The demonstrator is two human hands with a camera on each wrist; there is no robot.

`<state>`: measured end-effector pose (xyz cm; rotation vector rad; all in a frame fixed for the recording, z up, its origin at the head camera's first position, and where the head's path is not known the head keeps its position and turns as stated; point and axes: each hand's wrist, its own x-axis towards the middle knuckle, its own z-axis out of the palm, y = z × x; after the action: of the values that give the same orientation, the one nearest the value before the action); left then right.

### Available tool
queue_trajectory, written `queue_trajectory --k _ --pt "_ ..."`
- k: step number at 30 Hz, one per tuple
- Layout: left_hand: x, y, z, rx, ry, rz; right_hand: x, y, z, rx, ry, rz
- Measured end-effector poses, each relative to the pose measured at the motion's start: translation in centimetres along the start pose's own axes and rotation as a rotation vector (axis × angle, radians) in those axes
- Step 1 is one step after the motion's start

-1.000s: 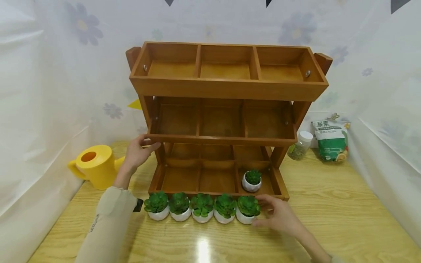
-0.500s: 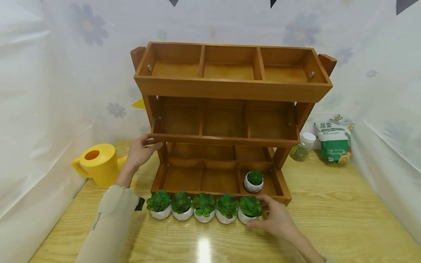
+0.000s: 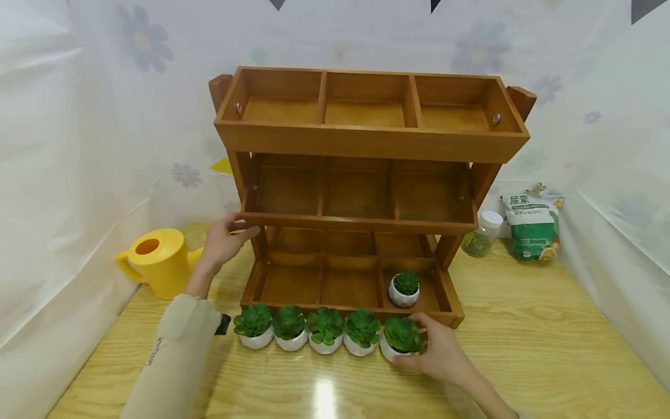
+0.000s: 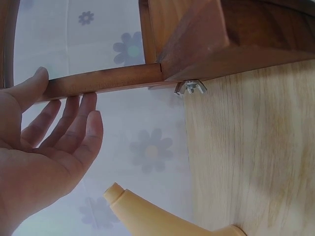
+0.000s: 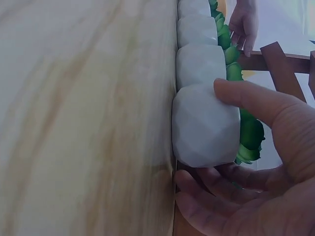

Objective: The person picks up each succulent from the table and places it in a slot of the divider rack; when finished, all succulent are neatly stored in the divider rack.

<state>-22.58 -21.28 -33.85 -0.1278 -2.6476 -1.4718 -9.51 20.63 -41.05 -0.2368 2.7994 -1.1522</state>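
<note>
My right hand [image 3: 442, 354] holds a potted succulent [image 3: 402, 335] at the right end of a row of similar pots on the table. In the right wrist view its thumb presses one side of the white faceted pot [image 5: 206, 129], and the fingers curl around the other side. My left hand [image 3: 222, 244] holds the left side of a three-tier wooden plant stand [image 3: 366, 142]; in the left wrist view, thumb and fingers lie on opposite sides of a wooden bar [image 4: 110, 81]. A smaller potted succulent [image 3: 403, 294] sits in the bottom tier's right compartment.
A yellow watering can [image 3: 162, 270] stands left of the stand, near the left arm. To the right are a clear jar with a white lid [image 3: 483, 235] and a green-and-white bag [image 3: 533, 227]. The other succulents [image 3: 325, 331] line the stand's front edge.
My right hand has closed around the end succulent and shifted it slightly toward me and to the right, tilting it. My left hand has stayed at the stand.
</note>
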Motion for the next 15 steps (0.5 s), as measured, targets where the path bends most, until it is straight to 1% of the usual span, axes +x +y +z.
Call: queue_trajectory --k 4,9,12,15 --pt "-0.02 0.07 -0.05 0.0 -0.002 0.0 -0.12 0.2 -0.3 0.0 -0.033 -0.04" --pt "-0.03 0.16 -0.07 0.0 -0.001 -0.002 -0.21 0.13 -0.6 -0.032 -0.04 -0.057" --pt "-0.01 0.13 -0.06 0.001 -0.001 -0.004 -0.21 0.01 -0.74 -0.032 -0.042 -0.047" --pt "0.0 0.05 -0.07 0.004 -0.002 -0.007 -0.18 0.01 -0.84 0.0 -0.052 -0.016"
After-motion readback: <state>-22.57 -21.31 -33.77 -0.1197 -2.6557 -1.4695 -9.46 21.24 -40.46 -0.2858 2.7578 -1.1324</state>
